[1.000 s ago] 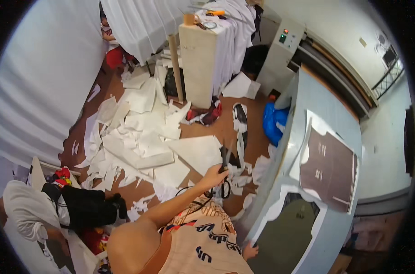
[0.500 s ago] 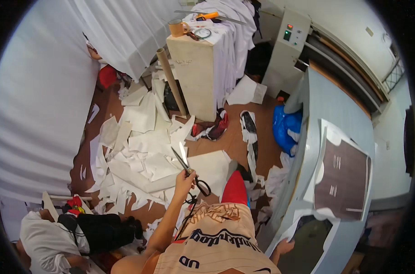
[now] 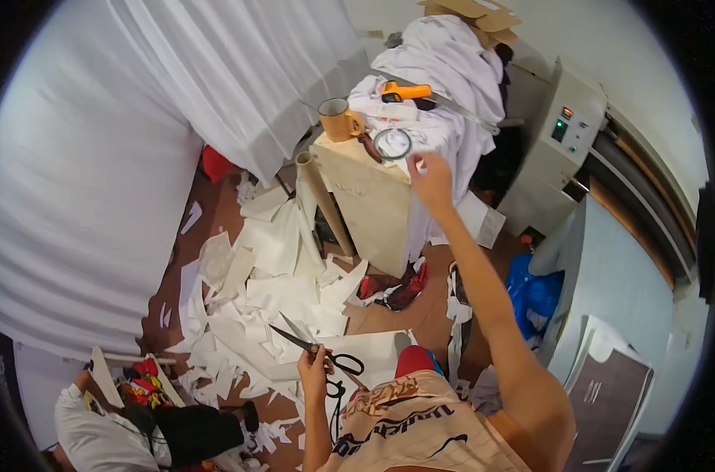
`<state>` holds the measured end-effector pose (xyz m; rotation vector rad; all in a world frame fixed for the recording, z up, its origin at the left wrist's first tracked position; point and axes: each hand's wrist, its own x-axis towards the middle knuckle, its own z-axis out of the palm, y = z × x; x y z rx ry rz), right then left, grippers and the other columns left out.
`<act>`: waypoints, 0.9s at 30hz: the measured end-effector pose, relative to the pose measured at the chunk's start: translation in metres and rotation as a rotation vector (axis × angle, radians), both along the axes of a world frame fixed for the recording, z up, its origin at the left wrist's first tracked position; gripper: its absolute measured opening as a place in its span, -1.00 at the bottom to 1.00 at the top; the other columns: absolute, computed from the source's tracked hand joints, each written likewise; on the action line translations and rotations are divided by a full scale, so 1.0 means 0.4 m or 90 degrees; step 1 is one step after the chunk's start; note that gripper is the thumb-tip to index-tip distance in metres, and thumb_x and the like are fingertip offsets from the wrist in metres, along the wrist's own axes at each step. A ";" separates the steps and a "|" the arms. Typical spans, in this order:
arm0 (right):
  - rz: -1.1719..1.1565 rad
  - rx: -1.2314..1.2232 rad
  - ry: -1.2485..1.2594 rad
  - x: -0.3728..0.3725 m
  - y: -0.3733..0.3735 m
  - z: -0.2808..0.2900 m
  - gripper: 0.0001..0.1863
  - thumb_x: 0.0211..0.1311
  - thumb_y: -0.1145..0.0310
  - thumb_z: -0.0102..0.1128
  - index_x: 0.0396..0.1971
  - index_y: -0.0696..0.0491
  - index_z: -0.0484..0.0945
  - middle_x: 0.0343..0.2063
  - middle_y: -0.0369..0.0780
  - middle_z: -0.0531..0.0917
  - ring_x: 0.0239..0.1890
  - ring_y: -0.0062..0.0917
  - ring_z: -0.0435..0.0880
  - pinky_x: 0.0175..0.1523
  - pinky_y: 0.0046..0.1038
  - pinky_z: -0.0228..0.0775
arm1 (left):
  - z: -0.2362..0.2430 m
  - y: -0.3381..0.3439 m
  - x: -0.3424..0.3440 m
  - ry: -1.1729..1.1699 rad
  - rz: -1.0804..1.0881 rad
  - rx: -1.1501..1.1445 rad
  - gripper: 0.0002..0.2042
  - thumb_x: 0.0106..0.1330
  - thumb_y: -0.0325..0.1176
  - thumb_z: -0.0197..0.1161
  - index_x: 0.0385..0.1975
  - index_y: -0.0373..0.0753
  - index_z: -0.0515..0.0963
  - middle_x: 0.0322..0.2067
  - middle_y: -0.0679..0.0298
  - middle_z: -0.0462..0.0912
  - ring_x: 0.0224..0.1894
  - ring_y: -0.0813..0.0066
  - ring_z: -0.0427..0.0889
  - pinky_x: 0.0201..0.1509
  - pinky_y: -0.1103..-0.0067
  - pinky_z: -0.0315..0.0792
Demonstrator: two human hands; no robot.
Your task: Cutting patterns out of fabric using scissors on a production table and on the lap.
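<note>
In my left hand (image 3: 314, 363) is a pair of large black-handled scissors (image 3: 345, 364), held by the pivot with the blades parted and pointing up and left. My right hand (image 3: 433, 185) reaches forward to the near right corner of a pale cabinet (image 3: 371, 206). Its thumb and fingers are curled together beside white cloth; a small white patch shows between them, and I cannot make out what they hold. Just past the fingers lies a ring-shaped roll (image 3: 393, 144). Next to it are a red-and-black hand tool (image 3: 369, 149) and an orange mug (image 3: 339, 120).
An orange-and-black gun-shaped device (image 3: 405, 91) lies on white cloth behind. White paper scraps (image 3: 283, 291) cover the floor, and a cardboard tube (image 3: 324, 203) leans by the cabinet. On the right are a roller machine (image 3: 566, 130) and dark printed panel (image 3: 609, 397). Another person (image 3: 106, 429) sits lower left.
My right hand has left the dark panel on the right-hand table and reached forward to the cabinet top. The view has shifted; the left hand still holds the scissors low in front.
</note>
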<state>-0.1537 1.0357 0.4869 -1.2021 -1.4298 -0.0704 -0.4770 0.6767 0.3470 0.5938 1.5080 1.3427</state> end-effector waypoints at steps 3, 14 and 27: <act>0.111 -0.131 -0.025 -0.079 0.148 0.099 -0.80 0.17 0.24 0.41 -0.37 0.07 0.68 -0.40 -0.17 0.70 -0.25 -0.23 0.69 -0.15 -0.19 0.49 | -0.018 0.039 0.004 0.039 0.088 -0.018 -0.84 0.47 -0.29 0.27 -0.18 -0.26 0.55 -0.35 0.23 0.70 -0.54 0.63 0.53 -0.59 0.68 0.36; 0.033 -0.249 -0.445 -0.142 0.352 0.000 -0.63 0.20 0.11 0.30 -0.36 0.18 0.69 -0.37 -0.04 0.70 -0.38 -0.14 0.74 -0.27 -0.10 0.58 | 0.001 0.145 0.062 0.045 0.168 -0.051 -0.85 0.48 -0.32 0.25 -0.22 -0.28 0.54 -0.37 0.30 0.69 -0.51 0.65 0.54 -0.55 0.69 0.37; 0.098 -0.237 0.004 -0.041 0.432 -0.061 -0.53 0.41 0.07 0.13 -0.43 0.23 0.66 -0.52 0.01 0.70 -0.43 -0.18 0.74 -0.33 -0.17 0.55 | -0.035 0.196 0.119 0.031 0.107 -0.028 -0.85 0.46 -0.31 0.28 -0.20 -0.24 0.53 -0.32 0.27 0.70 -0.52 0.65 0.54 -0.57 0.69 0.39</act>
